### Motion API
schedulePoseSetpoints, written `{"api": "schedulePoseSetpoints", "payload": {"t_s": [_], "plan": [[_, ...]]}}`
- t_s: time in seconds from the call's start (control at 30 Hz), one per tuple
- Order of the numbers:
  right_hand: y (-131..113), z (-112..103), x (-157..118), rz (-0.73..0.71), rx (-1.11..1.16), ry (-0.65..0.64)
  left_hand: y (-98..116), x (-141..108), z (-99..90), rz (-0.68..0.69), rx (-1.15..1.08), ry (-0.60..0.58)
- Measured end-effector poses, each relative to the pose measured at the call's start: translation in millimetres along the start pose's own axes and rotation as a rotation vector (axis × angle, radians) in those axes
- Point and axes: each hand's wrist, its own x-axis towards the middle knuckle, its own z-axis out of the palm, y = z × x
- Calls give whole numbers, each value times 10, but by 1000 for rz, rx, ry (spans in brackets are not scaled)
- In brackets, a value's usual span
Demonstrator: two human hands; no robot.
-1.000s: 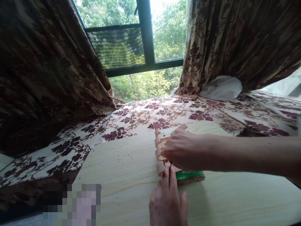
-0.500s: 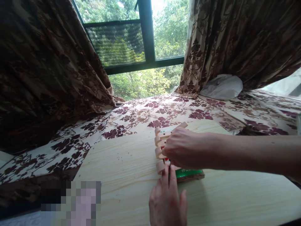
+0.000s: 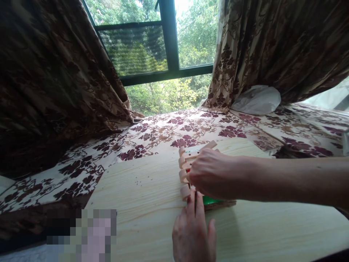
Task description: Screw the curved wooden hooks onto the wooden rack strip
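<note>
A row of pale wooden pieces with rounded, ring-like ends (image 3: 184, 176) lies across a green and red box (image 3: 211, 200) on the wooden board. Small dark holes dot the flat wooden strips (image 3: 191, 155). My right hand (image 3: 208, 173) comes in from the right and is closed in a fist over these strips; what its fingers grip is hidden. From below, my left hand (image 3: 193, 231) reaches up palm down, its fingers stretched out and their tips touching the nearest wooden piece. One wooden strip (image 3: 209, 145) sticks out at an angle beyond my right hand.
Tiny dark bits (image 3: 139, 182) are scattered on the pale wooden board (image 3: 131, 211). Behind it spreads a floral cloth (image 3: 185, 127) below a window (image 3: 170, 43) with patterned curtains (image 3: 226, 72). A white plastic bag (image 3: 257, 100) rests at the back right. A pixelated patch covers the lower left.
My right hand has turned and shifted very slightly down over the wooden pieces. My left hand and the pieces stay nearly in place.
</note>
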Motion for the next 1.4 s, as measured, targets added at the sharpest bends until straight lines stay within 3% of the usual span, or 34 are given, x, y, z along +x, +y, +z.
{"api": "schedulePoseSetpoints", "payload": {"t_s": [0.23, 0.47, 0.67, 0.9, 1.0, 1.17, 1.4], "plan": [[-35, -56, -30, -119, 62, 27, -29, -6, 22, -14, -83, -65], [4, -59, 19, 11, 23, -42, -13, 2, -4, 11, 5, -17], [23, -125, -28, -62, 37, -16, -19, 11, -2, 25, -2, -9], [2, -112, -2, 58, -6, -136, -2, 10, 24, -2, -7, -37], [20, -146, -9, 72, 5, -131, 7, 18, 6, -4, 6, -39], [66, -165, -32, -20, 46, -70, 13, 31, -27, -3, 11, -58], [41, -116, -15, 28, 18, -93, 18, 30, -32, -10, 8, -52]]}}
